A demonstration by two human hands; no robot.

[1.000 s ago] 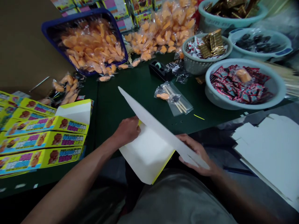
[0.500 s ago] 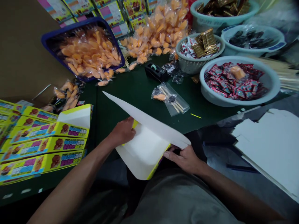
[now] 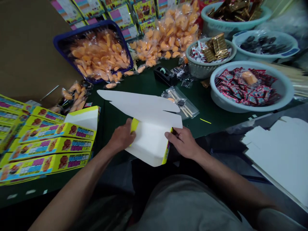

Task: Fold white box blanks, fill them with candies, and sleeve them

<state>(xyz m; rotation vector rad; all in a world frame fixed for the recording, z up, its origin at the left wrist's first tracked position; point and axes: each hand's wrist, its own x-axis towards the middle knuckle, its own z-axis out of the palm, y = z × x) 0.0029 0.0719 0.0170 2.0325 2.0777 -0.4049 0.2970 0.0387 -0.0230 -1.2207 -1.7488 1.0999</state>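
Item in hand: white card box blank with yellow edges, its notched flap spread flat and pointing away from the person
Position: held between both hands, over the near edge of the green tabletop
Left hand: fingers closed, gripping the blank's left yellow edge
Right hand: fingers closed, pinching the blank's right yellow edge
Just left of blank: stack of yellow printed boxes
Just beyond flap: clear bag of wooden sticks; black tape dispenser
Far left: blue basket holding bagged orange pieces
Far right: pale blue bowl of red packets; grey basket topped with gold-wrapped packets
Right, off table: stack of flat white card blanks
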